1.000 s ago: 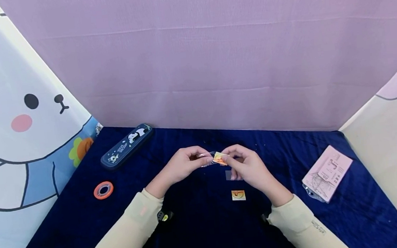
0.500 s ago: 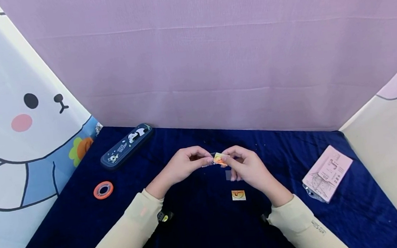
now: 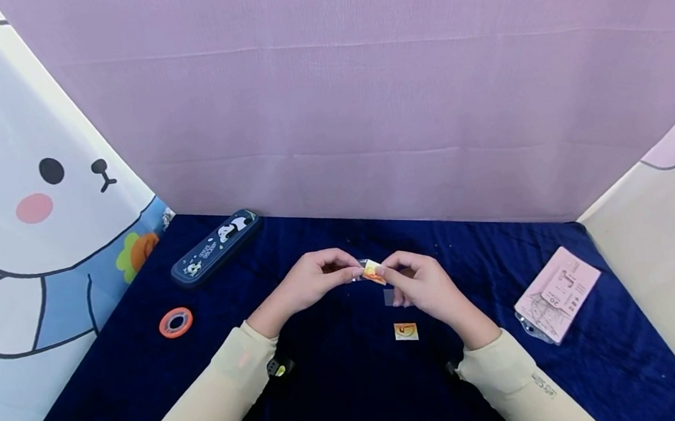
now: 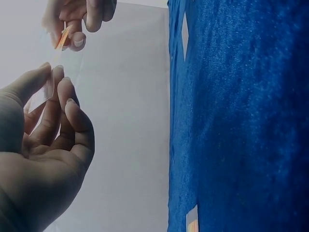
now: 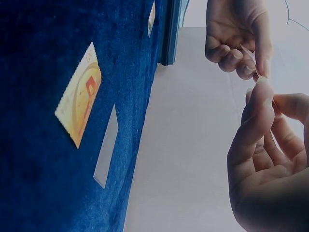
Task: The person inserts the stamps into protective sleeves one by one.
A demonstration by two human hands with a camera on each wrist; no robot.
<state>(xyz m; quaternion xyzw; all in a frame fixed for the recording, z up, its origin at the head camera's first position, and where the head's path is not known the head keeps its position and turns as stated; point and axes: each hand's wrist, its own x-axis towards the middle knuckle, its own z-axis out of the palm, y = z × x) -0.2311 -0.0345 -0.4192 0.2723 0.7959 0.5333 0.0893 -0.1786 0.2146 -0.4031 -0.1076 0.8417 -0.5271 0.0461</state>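
The left hand (image 3: 320,278) pinches a clear plastic sleeve (image 4: 42,98); the right hand (image 3: 422,282) pinches a perforated stamp (image 3: 372,271) just beside the left hand's fingertips. The step looks like fitting stamp to sleeve, so the next move probably calls for careful edge alignment

The table covering (image 4: 236,121) was napped, velvety cloth; the held stamp (image 3: 373,272) appeared papery; the film (image 4: 42,99) resembled smooth, glossy plastic.

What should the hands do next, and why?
Probably ease the stamp into the clear piece, which looks like a sleeve: the right hand pinches the stamp, the left hand pinches the clear piece, and they are held close together.
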